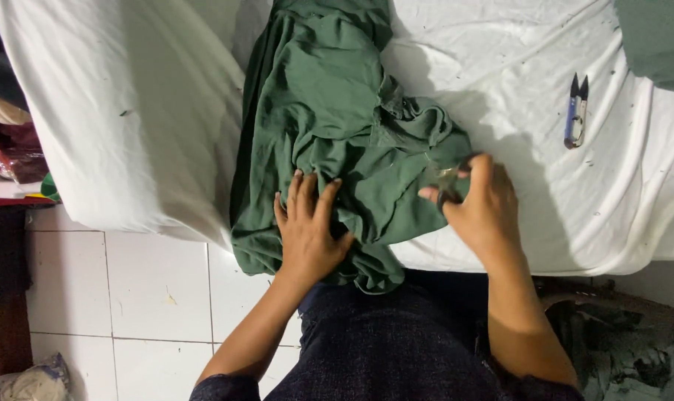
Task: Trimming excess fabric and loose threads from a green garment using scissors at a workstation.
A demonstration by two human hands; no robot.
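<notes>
A green garment point(329, 119) lies crumpled on the bench point(129, 111), which is covered with a white sheet. Its long axis runs from the far edge toward the person, and its near end hangs over the bench's front edge. The left hand point(307, 230) lies flat on the near part of the cloth, palm down, fingers spread and pointing away from the body, gripping nothing. Just to its right, the right hand point(482, 204) rests at the garment's right edge, closed around small scissors point(447, 186) that are mostly hidden under the fingers. Further right, well apart, blue thread snips point(575, 111) lie on the sheet. Another piece of green cloth point(660, 41) fills the far right corner.
</notes>
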